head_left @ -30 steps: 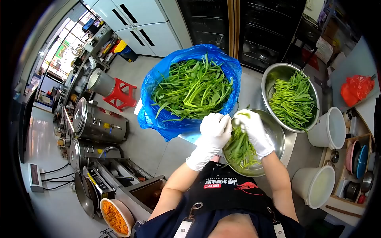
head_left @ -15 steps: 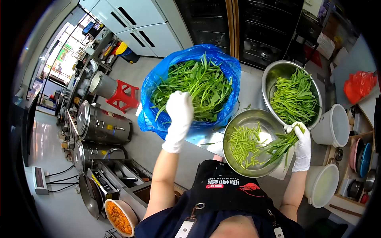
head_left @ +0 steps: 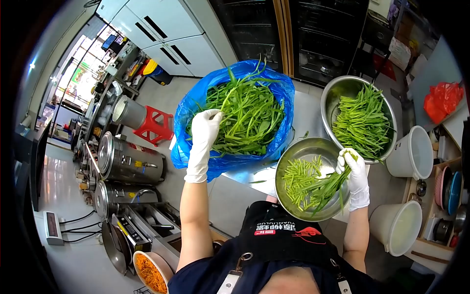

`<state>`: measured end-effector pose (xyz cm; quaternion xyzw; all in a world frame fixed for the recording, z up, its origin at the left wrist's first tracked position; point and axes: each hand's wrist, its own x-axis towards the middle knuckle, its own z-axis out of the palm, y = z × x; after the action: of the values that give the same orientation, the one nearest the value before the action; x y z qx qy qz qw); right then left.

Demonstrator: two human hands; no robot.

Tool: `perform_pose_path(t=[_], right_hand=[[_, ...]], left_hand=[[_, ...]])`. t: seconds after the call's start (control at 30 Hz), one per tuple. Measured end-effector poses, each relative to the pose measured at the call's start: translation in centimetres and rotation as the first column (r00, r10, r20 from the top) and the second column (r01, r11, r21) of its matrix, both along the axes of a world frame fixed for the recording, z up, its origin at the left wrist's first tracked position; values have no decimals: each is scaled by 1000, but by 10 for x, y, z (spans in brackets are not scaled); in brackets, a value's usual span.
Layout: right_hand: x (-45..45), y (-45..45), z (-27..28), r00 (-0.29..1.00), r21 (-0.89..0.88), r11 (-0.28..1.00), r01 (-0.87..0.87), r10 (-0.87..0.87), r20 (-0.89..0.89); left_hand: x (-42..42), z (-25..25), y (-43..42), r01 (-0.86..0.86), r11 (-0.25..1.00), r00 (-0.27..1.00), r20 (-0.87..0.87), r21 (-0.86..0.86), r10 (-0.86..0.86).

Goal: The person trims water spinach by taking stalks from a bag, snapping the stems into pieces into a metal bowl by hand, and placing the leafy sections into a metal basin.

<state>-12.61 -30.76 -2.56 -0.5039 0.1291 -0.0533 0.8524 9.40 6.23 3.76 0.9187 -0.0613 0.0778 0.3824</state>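
A person's white-gloved left hand (head_left: 204,131) reaches over a blue plastic bag (head_left: 289,105) full of leafy greens (head_left: 252,120), fingers pinching a stem (head_left: 225,101). The gloved right hand (head_left: 353,171) has its fingers curled around a bunch of greens (head_left: 327,190), held over a metal bowl (head_left: 309,146) containing short cut stems (head_left: 297,180). Beside that bowl, a basin (head_left: 333,115) holds more greens.

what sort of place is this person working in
Most likely a restaurant or other commercial kitchen: large cylindrical stainless-steel pots stand at the left, a big blue plastic bag holds a heap of leafy green stalks, and the person wears a black printed apron.
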Motion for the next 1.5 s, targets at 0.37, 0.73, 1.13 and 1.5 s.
perform_pose_path(t=[0.37,0.73,1.13,1.5], right_hand=[[46,43,59,997,-397,914,-80,72,-35],[92,92,75,830,-895,213,392,337,444],[103,92,38,923,-868,445,222,192,334],[78,113,51,770,-824,349,446,319,552]], left_hand=[[-47,15,-6,88,973,798,570,212,-196],[-89,29,-19,103,834,642,604,542,-472],[-96,0,-29,309,896,721,535,320,-440],[-111,-19,-54,221,912,926,-220,-346,-308]])
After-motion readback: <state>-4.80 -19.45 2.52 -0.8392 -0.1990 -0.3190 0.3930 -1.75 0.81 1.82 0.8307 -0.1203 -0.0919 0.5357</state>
